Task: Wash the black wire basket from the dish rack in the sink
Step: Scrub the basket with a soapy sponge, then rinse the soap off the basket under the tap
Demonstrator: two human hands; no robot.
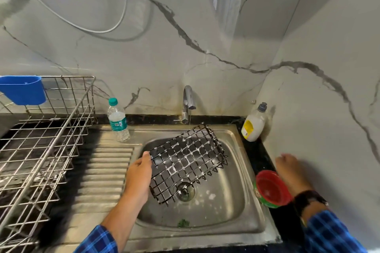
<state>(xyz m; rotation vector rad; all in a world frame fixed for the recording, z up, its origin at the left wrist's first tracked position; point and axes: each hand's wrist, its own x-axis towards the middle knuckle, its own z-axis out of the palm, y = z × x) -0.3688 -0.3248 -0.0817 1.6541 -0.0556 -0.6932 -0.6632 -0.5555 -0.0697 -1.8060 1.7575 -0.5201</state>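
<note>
The black wire basket [188, 160], flecked with white soap foam, hangs tilted over the steel sink [236, 201]. My left hand [139, 174] grips its left edge, thumb on the top corner. A thin stream of water falls from the tap [188, 102] onto the basket's upper part. My right hand [292, 170] hovers over the black counter to the right of the sink, fingers loosely apart and holding nothing, just behind a red and green soap tub [271, 189]. The steel dish rack [41, 139] stands at the left.
A water bottle [118, 121] stands on the drainboard's back corner. A dish soap bottle [255, 123] sits in the right corner by the wall. A blue holder [23, 89] hangs on the rack. A green scrap [183, 223] lies in the sink's front.
</note>
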